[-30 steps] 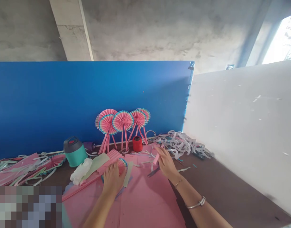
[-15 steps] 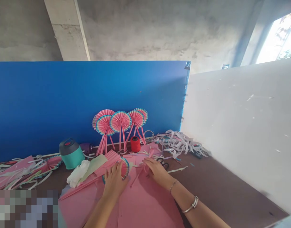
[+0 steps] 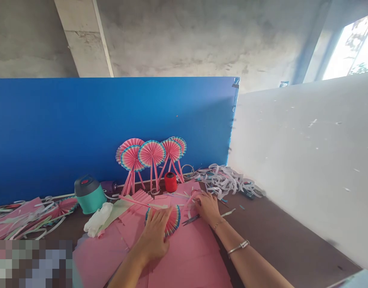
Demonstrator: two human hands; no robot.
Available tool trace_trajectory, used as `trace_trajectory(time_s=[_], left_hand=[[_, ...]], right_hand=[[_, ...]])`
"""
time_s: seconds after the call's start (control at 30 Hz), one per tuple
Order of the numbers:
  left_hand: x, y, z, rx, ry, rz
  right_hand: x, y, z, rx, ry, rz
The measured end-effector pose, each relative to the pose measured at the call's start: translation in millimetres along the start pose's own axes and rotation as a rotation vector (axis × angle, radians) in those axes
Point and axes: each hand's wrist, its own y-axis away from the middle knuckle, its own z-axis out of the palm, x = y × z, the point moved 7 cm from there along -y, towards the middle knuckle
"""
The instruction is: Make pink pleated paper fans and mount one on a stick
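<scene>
The left hand (image 3: 155, 234) lies palm down over a pleated paper fan (image 3: 174, 220), its fingers lightly spread and laid across the pleats rather than wrapped around them. This fan, pink with a banded rim edged in blue, rests on overlapping pink sheets (image 3: 187, 258) on the brown surface (image 3: 262, 236), its right part showing beyond the fingers. A slim pink stick (image 3: 134, 201) slants from the upper left toward the fan's top edge. The right hand (image 3: 208, 207) is apart from the fan, to its right, with fingers bent beside a pink strip (image 3: 188, 202); the fingertips are partly hidden, so whether they grip it cannot be told. Scissor blades (image 3: 191, 220) point out from just beside that hand, toward the fan. Behind, several pink fans on sticks (image 3: 152, 154) stand before a blue panel (image 3: 82, 120), with a red spool (image 3: 171, 183) near their feet. A teal container with a dark lid (image 3: 89, 196) stands to the left, near a crumpled white piece (image 3: 100, 219), and tangled white strips (image 3: 224, 180) lie heaped at the back right.
</scene>
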Motion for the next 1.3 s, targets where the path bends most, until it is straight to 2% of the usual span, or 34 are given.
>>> trace_trajectory(time_s=[0.13, 0.23, 0.37, 0.47, 0.57, 0.63, 0.8, 0.97, 1.13, 1.3], left_hand=[[-2, 1, 6.0, -0.092, 0.027, -0.003], [-2, 3, 4.9, -0.100, 0.044, 0.002], [2, 2, -4.2, 0.014, 0.063, 0.009], [-3, -1, -8.2, 0.174, 0.071, -0.032], [-8, -3, -5.3, 0.318, 0.097, -0.029], [-8, -2, -1.7, 0.369, 0.125, -0.006], [0, 1, 0.0, 0.373, 0.168, -0.002], [10, 2, -3.3, 0.350, 0.156, 0.025], [11, 3, -9.7, 0.403, 0.222, 0.080], [-1, 3, -19.3, 0.520, 0.413, -0.022]], right_hand=[[1, 1, -3, 0.029, -0.004, 0.025], [9, 1, -9, 0.105, -0.003, 0.083], [17, 1, -22, 0.293, -0.075, 0.098], [5, 5, -31, 0.429, -0.266, -0.068], [-21, 14, -34, 0.396, -0.374, -0.251], [-42, 23, -34, 0.343, -0.387, -0.357], [-83, 45, -28, 0.159, -0.427, -0.555], [-88, 48, -26, 0.142, -0.464, -0.577], [-85, 45, -24, 0.147, -0.480, -0.561], [-88, 46, -25, 0.154, -0.377, -0.591]])
